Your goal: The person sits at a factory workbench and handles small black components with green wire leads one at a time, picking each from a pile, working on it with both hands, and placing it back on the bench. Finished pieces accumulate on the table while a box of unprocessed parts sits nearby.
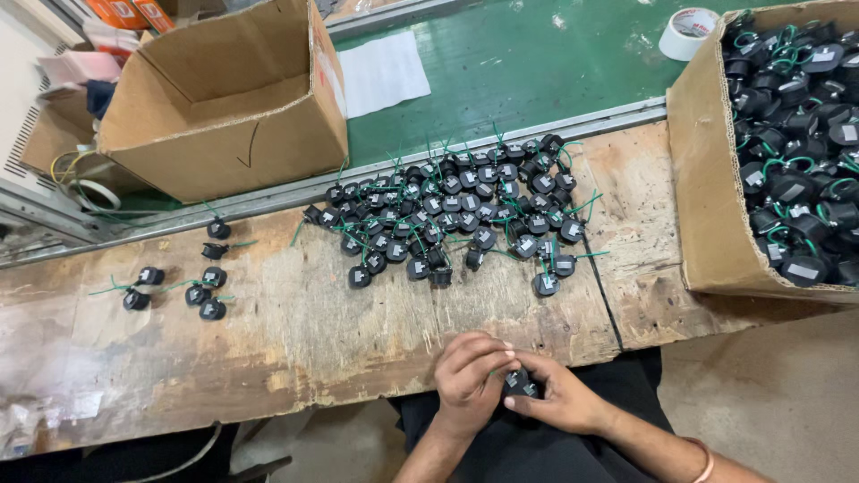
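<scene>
My left hand (470, 376) and my right hand (564, 398) meet just below the front edge of the worn wooden bench (295, 340). Together they pinch one small black round part with a green wire (519, 383); fingers of both hands close around it and hide most of it. Beyond my hands, a big heap of the same black parts with green wires (456, 215) lies spread on the bench. A small separate group of these parts (192, 282) sits at the left of the bench.
An open cardboard box full of the same black parts (787, 143) stands at the right. An empty open cardboard box (224, 98) rests at the back left on a green conveyor belt (537, 63). A tape roll (689, 31) and a white sheet (385, 72) lie on the belt.
</scene>
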`<state>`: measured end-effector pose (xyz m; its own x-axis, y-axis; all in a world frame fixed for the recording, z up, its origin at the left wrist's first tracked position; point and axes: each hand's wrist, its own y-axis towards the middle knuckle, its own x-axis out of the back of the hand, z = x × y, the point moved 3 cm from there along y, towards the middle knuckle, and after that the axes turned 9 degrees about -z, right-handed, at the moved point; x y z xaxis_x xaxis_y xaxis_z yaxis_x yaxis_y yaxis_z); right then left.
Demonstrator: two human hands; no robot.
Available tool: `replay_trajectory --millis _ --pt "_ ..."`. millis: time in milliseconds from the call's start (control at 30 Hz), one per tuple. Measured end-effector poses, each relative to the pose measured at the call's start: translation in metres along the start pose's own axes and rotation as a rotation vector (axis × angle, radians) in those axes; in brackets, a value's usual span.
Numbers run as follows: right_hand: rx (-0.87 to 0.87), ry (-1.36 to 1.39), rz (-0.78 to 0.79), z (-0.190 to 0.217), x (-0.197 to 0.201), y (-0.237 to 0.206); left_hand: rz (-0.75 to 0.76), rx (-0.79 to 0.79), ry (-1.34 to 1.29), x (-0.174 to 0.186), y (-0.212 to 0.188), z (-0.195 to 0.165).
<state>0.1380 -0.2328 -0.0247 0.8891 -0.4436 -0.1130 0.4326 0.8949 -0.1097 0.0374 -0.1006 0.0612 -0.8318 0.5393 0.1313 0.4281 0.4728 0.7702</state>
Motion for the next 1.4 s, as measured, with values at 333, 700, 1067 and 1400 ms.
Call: replay_trajectory --millis 333,700,1067,1400 --pt "0.168 -0.253 -0.075 0.014 0.01 -0.004 0.188 0.014 -0.118 0.011 -0.025 0.003" --pt "0.47 -0.441 -0.078 0.053 -0.006 -0.005 0.118 0.441 -0.301 0.01 -0.023 0.029" --pt "0.322 -0.375 -0.082 0.055 -0.007 -0.004 0.106 0.038 0.897 0.035 0.043 0.082" --pt "0.174 -0.294 -0.144 0.021 0.0 0.001 -0.281 0.731 -0.107 0.057 -0.015 0.082"
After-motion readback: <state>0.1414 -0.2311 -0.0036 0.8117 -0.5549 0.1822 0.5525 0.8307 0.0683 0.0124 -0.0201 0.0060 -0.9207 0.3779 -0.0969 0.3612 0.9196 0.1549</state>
